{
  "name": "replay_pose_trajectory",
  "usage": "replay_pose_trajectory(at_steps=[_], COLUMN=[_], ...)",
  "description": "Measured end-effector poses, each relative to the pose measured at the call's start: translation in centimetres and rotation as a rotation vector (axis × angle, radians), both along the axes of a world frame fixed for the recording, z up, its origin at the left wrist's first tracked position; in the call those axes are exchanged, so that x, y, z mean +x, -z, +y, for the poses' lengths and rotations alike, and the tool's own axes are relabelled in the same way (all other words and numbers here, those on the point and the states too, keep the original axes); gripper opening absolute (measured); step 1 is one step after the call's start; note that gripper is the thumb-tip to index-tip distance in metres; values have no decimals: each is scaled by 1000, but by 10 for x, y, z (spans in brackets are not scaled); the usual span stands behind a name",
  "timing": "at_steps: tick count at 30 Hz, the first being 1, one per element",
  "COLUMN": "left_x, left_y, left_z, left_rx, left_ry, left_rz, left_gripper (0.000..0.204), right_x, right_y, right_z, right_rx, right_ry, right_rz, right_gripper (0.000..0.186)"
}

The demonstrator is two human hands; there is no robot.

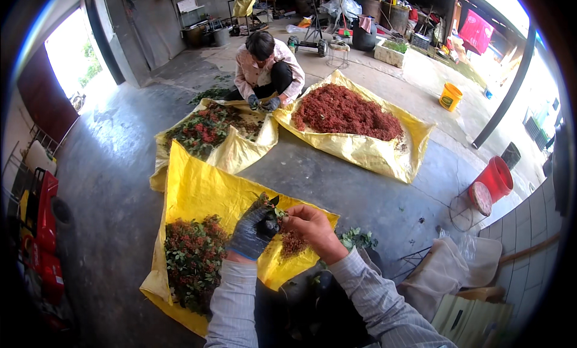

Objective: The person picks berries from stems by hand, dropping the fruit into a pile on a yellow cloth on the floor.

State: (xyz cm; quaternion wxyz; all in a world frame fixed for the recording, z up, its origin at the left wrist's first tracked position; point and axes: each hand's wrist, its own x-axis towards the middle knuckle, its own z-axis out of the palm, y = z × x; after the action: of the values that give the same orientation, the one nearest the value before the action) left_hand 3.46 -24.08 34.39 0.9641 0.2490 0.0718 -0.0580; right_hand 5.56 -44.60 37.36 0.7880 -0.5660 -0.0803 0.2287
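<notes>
In my left hand point(251, 232), which wears a dark glove, is a small leafy sprig point(268, 205) with reddish berries. My bare right hand point(314, 229) has its thumb and fingers pinched at the sprig's right side. Both hands are over a yellow woven sheet point(201, 188). To the left on this sheet lies a heap of leafy berry sprigs point(193, 258). Below my right hand is a small pile of loose reddish-brown berries point(293, 244), partly hidden by the hand.
Across from me a person point(267, 71) in gloves squats at a second sheet point(255, 146) with leafy sprigs. A third sheet point(384, 161) bears a large red berry heap point(348, 112). A red bucket point(496, 178) and a round stool point(479, 197) stand right; green leaves point(357, 238) lie nearby.
</notes>
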Motion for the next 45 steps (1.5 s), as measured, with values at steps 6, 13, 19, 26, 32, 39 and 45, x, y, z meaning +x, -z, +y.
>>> replay_pose_trajectory(at_steps=[6,13,19,26,32,39,45], left_x=[1,3,-2,-7,-11,-11,-19], left_y=[-4,3,-1,-7,-17,-12,-33], left_z=[-3,-4,-8,-25,-36,-41,-31], left_rx=[-58,5,185,499,681,641,431], left_ry=[-2,25,68,139,133,104,21], left_rz=[13,49,37,15,-29,-15,-83], left_gripper=[35,43,34,12,9,6,5], right_x=[1,0,-1,1,4,9,12], right_y=[-6,-9,-5,-2,11,23,25], right_z=[-4,-4,-5,-5,-7,-10,-15], right_rx=[-9,9,-794,-1083,-1071,-996,-1093], right_ry=[11,44,322,247,259,316,202], right_rz=[-13,-2,-903,-918,-895,-968,-832], right_gripper=[17,18,18,18,20,17,15])
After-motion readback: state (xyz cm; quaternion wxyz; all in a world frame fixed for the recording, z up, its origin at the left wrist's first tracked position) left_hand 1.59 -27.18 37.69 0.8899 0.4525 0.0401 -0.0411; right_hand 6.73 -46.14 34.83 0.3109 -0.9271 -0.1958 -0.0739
